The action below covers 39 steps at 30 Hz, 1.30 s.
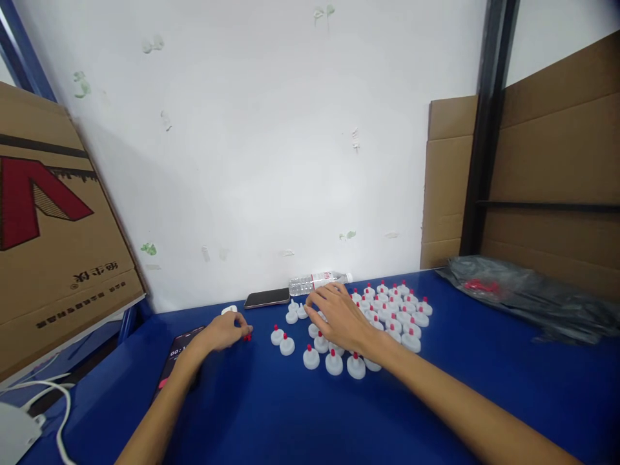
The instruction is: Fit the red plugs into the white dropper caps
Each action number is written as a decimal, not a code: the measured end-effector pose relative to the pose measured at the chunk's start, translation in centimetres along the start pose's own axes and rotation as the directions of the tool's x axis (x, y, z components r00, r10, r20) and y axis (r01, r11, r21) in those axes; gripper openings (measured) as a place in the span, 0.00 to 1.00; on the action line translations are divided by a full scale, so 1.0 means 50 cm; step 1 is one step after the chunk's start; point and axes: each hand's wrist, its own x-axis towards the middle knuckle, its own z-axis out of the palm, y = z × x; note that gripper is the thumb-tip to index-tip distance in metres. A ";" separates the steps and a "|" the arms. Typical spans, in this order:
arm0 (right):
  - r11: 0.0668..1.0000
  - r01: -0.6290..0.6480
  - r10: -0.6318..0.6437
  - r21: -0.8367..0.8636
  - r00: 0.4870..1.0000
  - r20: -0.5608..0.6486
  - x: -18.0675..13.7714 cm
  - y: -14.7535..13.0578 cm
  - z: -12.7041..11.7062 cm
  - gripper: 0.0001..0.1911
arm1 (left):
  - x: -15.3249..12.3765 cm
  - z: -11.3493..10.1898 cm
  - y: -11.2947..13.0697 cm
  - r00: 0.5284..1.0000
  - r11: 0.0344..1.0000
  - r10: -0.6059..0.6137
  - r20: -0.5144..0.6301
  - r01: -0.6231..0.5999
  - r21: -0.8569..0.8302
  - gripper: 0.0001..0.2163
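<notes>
Several white caps with red tips (392, 310) stand in rows on the blue table (290, 413). My right hand (336, 316) lies over the left part of the group, fingers stretched out and apart, touching the caps. My left hand (225, 332) rests on the table to the left, fingers curled round a small red piece (247, 337). A white cap (229, 310) sits just behind that hand. Two more caps (282, 340) stand between the hands.
A dark phone (267, 298) and a lying water bottle (317, 282) sit at the wall. Another phone with a timer (177, 361) lies under my left wrist. A black plastic bag (527, 294) lies right. Cardboard (53, 226) leans left; white cables (39, 413) lie lower left.
</notes>
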 end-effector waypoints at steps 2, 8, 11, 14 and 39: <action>1.000 -0.021 0.021 -0.004 0.999 0.029 -0.002 0.008 0.005 0.11 | -0.001 0.004 -0.002 0.997 0.998 -0.021 0.078 0.025 -0.060 0.13; 0.998 -0.057 0.055 0.006 0.990 0.127 -0.009 0.023 0.014 0.17 | 0.005 0.021 -0.001 0.992 0.978 -0.041 0.115 0.064 -0.198 0.15; 0.998 -0.053 0.046 0.033 0.978 0.204 -0.011 0.024 0.018 0.19 | 0.010 0.029 0.000 0.994 0.972 -0.043 0.101 0.065 -0.225 0.13; 0.997 -0.066 0.053 0.042 0.966 0.254 -0.010 0.024 0.022 0.22 | 0.012 0.035 0.002 0.996 0.972 -0.032 0.086 0.051 -0.231 0.11; 0.994 -0.109 0.088 0.030 0.909 0.408 0.015 0.020 0.072 0.29 | -0.003 0.039 0.010 0.996 0.983 0.065 0.057 -0.054 -0.175 0.10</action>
